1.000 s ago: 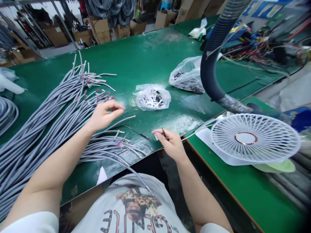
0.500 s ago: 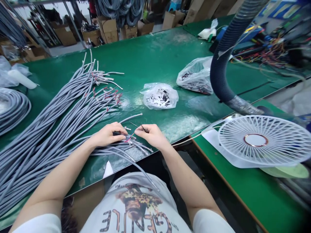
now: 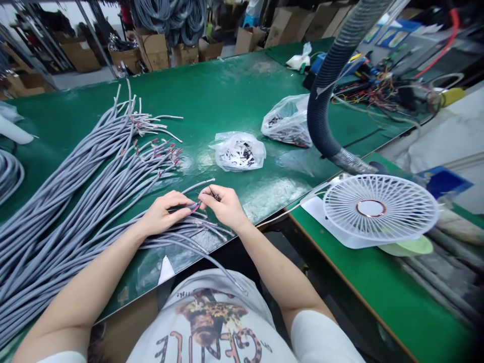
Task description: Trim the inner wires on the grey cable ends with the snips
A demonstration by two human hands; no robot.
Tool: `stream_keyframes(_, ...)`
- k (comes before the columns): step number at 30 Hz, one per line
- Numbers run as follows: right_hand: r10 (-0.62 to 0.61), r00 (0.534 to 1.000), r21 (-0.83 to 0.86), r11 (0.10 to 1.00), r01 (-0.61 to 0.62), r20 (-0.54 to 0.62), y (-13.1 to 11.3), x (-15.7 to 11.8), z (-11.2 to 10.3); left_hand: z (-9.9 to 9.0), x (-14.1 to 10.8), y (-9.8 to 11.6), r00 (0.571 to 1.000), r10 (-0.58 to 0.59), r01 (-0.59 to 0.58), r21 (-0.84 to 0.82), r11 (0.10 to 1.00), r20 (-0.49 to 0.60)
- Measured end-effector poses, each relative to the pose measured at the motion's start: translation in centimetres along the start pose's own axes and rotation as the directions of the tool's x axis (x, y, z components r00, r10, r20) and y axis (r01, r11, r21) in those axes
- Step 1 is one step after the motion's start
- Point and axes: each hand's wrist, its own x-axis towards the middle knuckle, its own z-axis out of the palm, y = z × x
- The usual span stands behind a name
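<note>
2 tight pinches show in the head view: the left hand (image 3: 164, 214) holds red wires (image 3: 194, 208) by the loose ends of the grey cables (image 3: 109, 186), and the right hand (image 3: 224, 205) holds a small dark tool (image 3: 214, 194) right beside them. The wires look thin, light and easy to snap, so gripping the stiffer cable just behind seems safer.
</note>
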Motion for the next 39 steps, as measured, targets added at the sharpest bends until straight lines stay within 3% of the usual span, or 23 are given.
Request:
stream_keyframes(7, -0.231, 0.972, -0.195, 0.956, 0.217, -0.050, -1.8, -1.1, 0.6, 0.7, 0.3, 0.6, 0.986, -0.070, 0.078, 0.047, 0.996, -0.154)
stream_keyframes(13, -0.023, 0.996, 0.079, 0.996, 0.030, -0.088, -0.7, -0.4, 0.6, 1.1, 0.3, 0.7, 0.958, -0.168, 0.157, -0.063, 0.986, -0.231)
stream_keyframes(16, -0.018, 0.994, -0.014, 1.000, 0.017, -0.110, -0.3, -0.2, 1.3, 1.3, 0.3, 0.9, 0.948, -0.173, 0.162, -0.062, 0.985, -0.266)
stream_keyframes(20, -0.101, 0.976, -0.142, 0.987, 0.073, -0.195, -0.6, 0.0, 2.0, 2.0, 0.1, 1.6, 0.951, -0.133, 0.129, -0.032, 0.991, -0.278)
stream_keyframes(22, -0.083, 0.959, -0.055, 0.996, 0.071, -0.270, -0.8, 0.4, 1.6, 2.1, 0.0, 1.6, 0.963, -0.092, 0.099, 0.014, 0.995, -0.252)
stream_keyframes(24, 0.016, 0.949, 0.153, 0.988, 0.035, -0.315, -0.9, 0.6, 0.5, 1.5, 0.3, 1.2, 0.962, -0.061, 0.086, 0.085, 0.993, -0.265)
stream_keyframes(26, 0.123, 0.956, 0.373, 0.928, -0.015, -0.268, -0.9, 0.4, -0.9, 0.1, 0.8, 0.6, 0.924, -0.043, 0.113, 0.166, 0.980, -0.380)
stream_keyframes(29, 0.180, 0.977, 0.562, 0.823, -0.088, -0.112, -1.0, -1.3, -2.6, -1.9, 1.5, 0.5, 0.791, -0.029, 0.205, 0.219, 0.954, -0.612)
stream_keyframes(31, 0.184, 0.982, 0.629, 0.768, -0.121, -0.036, -1.2, -3.1, -2.9, -2.1, 1.6, 1.7, 0.762, -0.058, 0.211, 0.163, 0.964, -0.645)
stream_keyframes(33, 0.179, 0.984, 0.668, 0.731, -0.144, 0.016, -1.6, -4.9, -2.7, -1.1, 1.4, 3.7, 0.840, -0.098, 0.136, 0.033, 0.990, -0.533)
stream_keyframes(35, 0.157, 0.986, 0.707, 0.692, -0.145, 0.049, -1.9, -6.3, -2.2, 0.6, 1.4, 5.7, 0.920, -0.223, 0.169, -0.185, 0.968, -0.323)
stream_keyframes(37, 0.134, 0.988, 0.746, 0.650, -0.144, 0.075, -2.2, -7.3, -1.8, 2.2, 1.6, 7.1, 0.937, -0.319, 0.252, -0.362, 0.898, -0.140)
stream_keyframes(39, 0.137, 0.986, 0.763, 0.627, -0.161, 0.095, -2.3, -7.9, -1.4, 3.5, 2.1, 7.7, 0.924, -0.383, 0.326, -0.508, 0.797, -0.009)
